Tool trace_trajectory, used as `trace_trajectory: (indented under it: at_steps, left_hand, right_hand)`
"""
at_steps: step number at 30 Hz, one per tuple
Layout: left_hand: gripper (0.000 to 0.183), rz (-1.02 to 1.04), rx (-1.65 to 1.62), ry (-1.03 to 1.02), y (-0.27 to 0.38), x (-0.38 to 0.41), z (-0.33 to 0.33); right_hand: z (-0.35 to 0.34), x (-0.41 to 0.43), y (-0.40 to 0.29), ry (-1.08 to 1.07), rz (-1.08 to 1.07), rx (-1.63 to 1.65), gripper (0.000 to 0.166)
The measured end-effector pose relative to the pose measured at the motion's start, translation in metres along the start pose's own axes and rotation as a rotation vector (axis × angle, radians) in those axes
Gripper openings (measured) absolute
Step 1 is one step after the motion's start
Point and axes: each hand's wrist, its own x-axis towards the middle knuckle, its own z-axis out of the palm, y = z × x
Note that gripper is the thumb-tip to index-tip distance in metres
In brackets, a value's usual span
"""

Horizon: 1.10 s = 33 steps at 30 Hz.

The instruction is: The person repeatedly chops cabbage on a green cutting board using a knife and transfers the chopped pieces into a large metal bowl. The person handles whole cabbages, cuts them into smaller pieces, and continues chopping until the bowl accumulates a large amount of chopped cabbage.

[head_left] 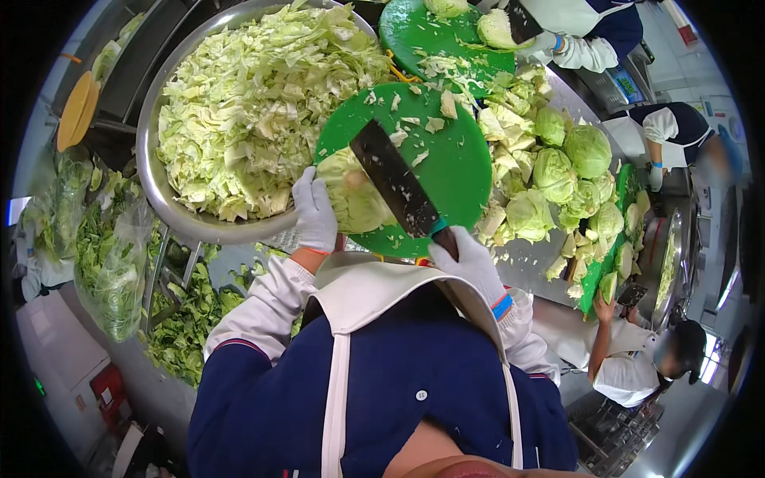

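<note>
In white gloves, both my hands are at the near edge of a round green cutting board [457,179]. My left hand [315,212] steadies the left side of a pale green cabbage [352,206] lying on the board, its cut stem end showing. The handle of a cleaver [397,179] is gripped in my right hand [469,263]. Its broad dark blade, flecked with leaf bits, slants over the cabbage's right side; whether it touches cannot be seen. Left of the board, a large steel bowl [149,131] is heaped with chopped cabbage [263,113].
Cut stem pieces [508,137] and whole cabbages [588,152] are piled on the right. A second green board [412,30] lies ahead, where a co-worker's gloved hand [541,48] holds a cleaver. Another co-worker [621,352] is at the right. Loose leaves [179,334] lie lower left.
</note>
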Motion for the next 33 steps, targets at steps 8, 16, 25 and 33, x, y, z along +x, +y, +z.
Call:
trace_trajectory:
  at_steps: [8, 16, 25, 33]
  left_hand:
    - [0.037, 0.029, 0.105, 0.025, 0.001, -0.009, 0.004]
    - [0.037, 0.192, 0.132, 0.090, 0.007, 0.000, 0.007]
    - [0.047, -0.142, 0.125, 0.044, 0.032, 0.006, 0.013]
    - [0.041, 0.304, -0.158, 0.034, 0.156, 0.039, 0.001]
  right_hand:
    - [0.001, 0.005, -0.012, -0.100, 0.026, -0.124, 0.043]
    - [0.047, 0.049, 0.018, -0.001, -0.055, -0.148, 0.031]
    - [0.046, 0.033, 0.032, 0.004, 0.103, 0.102, 0.030]
    - [-0.031, -0.004, -0.020, 0.257, -0.136, 0.150, 0.022]
